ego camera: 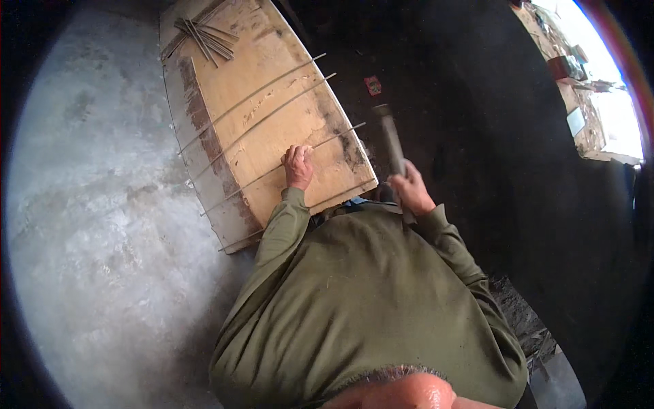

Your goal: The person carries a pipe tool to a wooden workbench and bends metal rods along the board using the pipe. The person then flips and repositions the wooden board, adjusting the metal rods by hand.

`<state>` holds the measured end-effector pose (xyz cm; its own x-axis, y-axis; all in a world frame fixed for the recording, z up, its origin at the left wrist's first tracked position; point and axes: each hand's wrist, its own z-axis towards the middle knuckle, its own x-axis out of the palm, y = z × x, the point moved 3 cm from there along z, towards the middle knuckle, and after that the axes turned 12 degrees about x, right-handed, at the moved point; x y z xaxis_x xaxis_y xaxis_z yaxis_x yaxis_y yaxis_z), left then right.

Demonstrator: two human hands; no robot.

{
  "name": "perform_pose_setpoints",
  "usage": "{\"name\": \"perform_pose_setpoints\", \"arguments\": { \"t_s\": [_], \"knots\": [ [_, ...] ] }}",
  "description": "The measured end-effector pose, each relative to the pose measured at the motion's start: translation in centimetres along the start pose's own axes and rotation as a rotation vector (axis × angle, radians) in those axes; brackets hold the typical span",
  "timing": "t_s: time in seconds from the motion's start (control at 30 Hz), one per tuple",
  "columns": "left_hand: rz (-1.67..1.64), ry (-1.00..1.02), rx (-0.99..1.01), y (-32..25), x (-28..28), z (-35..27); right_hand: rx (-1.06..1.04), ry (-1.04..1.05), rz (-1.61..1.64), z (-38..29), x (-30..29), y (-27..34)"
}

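Observation:
A worn wooden board [271,117] lies in front of me, with several long thin rods [276,111] laid across it, their ends jutting past its edges. My left hand [298,166] rests on the board with its fingertips on one of these rods; whether they pinch it is hard to tell. To the right of the board, my right hand [412,190] grips a hammer-like tool [392,137] by its shaft. The tool is blurred, its darker end pointing away from me. A loose pile of short thin rods [209,40] lies at the board's far end.
A pale, stained concrete surface [102,214] extends along the left. On the dark floor beyond the tool lies a small red packet [373,86]. At the upper right, a cluttered bench or ledge [587,117] holds a dark red box [559,68] and other items. Debris [526,312] lies at the lower right.

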<state>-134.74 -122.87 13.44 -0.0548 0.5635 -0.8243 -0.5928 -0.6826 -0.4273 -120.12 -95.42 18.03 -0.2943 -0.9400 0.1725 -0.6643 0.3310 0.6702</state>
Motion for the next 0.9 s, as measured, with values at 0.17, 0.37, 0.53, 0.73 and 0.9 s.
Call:
{"name": "perform_pose_setpoints", "arguments": {
  "t_s": [0.17, 0.37, 0.53, 0.73, 0.9],
  "knots": [
    [0.003, -0.009, 0.021, 0.3, 0.2, -0.6, 0.075, 0.263, -0.128, -0.3, 0.8, 0.3],
    [-0.001, -0.004, 0.019, -0.1, -0.3, -0.1, 0.106, -0.256, 0.241, 0.2, -0.6, 1.0],
    [-0.019, 0.007, -0.007, -0.1, -0.5, 0.1, -0.029, -0.152, 0.117, 1.4, -1.8, 0.6],
    [0.009, 0.015, -0.006, 0.8, 0.0, -0.5, 0.043, 0.038, -0.020, -0.2, 0.3, 1.5],
    [-0.021, -0.003, 0.009, 0.4, -0.2, -0.4, 0.047, 0.161, -0.242, 0.1, 0.8, 0.4]
  ]
}}
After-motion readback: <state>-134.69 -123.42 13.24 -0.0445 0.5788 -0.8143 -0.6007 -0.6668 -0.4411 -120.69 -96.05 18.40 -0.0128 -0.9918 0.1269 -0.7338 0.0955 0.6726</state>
